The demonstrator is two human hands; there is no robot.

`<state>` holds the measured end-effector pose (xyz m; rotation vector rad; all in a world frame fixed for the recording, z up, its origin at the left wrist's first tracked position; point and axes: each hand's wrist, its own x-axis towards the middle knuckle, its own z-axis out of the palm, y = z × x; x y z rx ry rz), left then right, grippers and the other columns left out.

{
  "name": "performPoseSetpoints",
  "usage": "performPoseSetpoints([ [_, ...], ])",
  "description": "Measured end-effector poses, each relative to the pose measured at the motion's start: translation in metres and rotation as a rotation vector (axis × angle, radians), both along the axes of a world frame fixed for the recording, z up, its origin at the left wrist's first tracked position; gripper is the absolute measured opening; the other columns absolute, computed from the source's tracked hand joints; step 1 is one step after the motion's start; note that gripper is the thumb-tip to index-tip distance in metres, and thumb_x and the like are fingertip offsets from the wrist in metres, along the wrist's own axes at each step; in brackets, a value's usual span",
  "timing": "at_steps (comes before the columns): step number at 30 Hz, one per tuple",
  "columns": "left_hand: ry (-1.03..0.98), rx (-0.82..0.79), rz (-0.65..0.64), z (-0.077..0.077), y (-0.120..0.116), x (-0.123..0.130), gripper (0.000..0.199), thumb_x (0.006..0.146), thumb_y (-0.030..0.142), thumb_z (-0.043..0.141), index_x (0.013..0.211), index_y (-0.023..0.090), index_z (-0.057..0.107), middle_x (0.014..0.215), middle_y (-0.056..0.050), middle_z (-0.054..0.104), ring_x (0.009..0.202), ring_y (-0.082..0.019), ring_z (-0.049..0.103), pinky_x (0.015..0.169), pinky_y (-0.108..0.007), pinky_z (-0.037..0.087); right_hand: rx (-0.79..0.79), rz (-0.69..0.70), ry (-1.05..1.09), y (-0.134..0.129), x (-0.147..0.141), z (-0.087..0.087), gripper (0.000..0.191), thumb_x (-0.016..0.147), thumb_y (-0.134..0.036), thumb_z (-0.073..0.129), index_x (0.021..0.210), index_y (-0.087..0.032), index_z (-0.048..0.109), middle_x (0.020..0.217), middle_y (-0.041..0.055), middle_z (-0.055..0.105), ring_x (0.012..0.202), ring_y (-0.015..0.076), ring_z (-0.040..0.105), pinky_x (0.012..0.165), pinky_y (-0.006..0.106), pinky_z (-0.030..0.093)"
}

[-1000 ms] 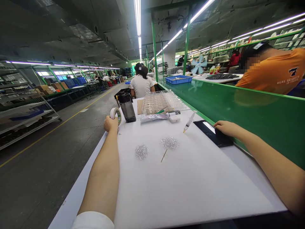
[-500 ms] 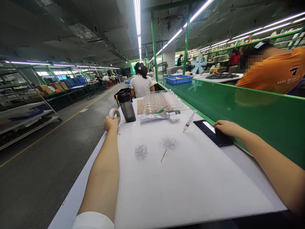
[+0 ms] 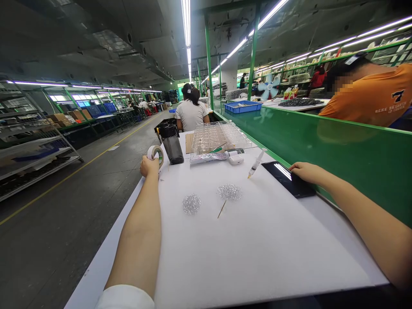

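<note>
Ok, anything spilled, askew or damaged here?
Nothing looks clearly damaged. Slightly odd: the left pile and right pile of tiny shiny pieces lie loose on the white tabletop, uncontained, with a thin stick slanting at the right pile's near edge; whether spilled, I can't tell.

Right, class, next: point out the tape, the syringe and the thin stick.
Tape [image 3: 150, 151]: head view, outer side of the roll.
Syringe [image 3: 256, 163]: head view, middle of the barrel.
Thin stick [image 3: 222, 209]: head view, middle of its length.
</note>
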<state>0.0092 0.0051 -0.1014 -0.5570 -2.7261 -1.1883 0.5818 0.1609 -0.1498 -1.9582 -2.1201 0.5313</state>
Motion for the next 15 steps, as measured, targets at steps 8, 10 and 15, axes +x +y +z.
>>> performPoseSetpoints([
  [8, -0.058, -0.019, -0.03, -0.006, 0.002, -0.013, 0.018, 0.103, 0.022, 0.085, 0.116, 0.027, 0.074, 0.142, -0.018, 0.087, 0.138, -0.041, 0.084, 0.116, -0.052, 0.068, -0.016, -0.005, 0.018, -0.005, -0.003, 0.004, 0.011, 0.091, -0.019, 0.065, 0.091, -0.027, 0.073, 0.122, 0.0126, 0.091, 0.124, 0.0355, 0.086, 0.101, 0.04, 0.066],
  [10, -0.018, 0.014, -0.021, -0.006, 0.003, -0.012, 0.021, 0.103, 0.023, 0.083, 0.122, 0.028, 0.075, 0.142, -0.015, 0.087, 0.139, -0.039, 0.084, 0.118, -0.051, 0.068, -0.011, -0.007, 0.02, -0.005, -0.004, 0.005, 0.01, 0.09, -0.02, 0.066, 0.09, -0.027, 0.073, 0.118, 0.0128, 0.091, 0.122, 0.0356, 0.086, 0.1, 0.04, 0.066],
  [15, -0.014, 0.0, -0.008, -0.007, 0.004, -0.011, 0.038, 0.103, 0.022, 0.084, 0.14, 0.026, 0.076, 0.152, -0.017, 0.085, 0.145, -0.039, 0.082, 0.122, -0.052, 0.068, -0.009, -0.01, 0.013, -0.007, -0.005, 0.006, 0.012, 0.091, -0.019, 0.065, 0.09, -0.028, 0.073, 0.116, 0.0116, 0.091, 0.123, 0.0355, 0.086, 0.097, 0.039, 0.066],
])
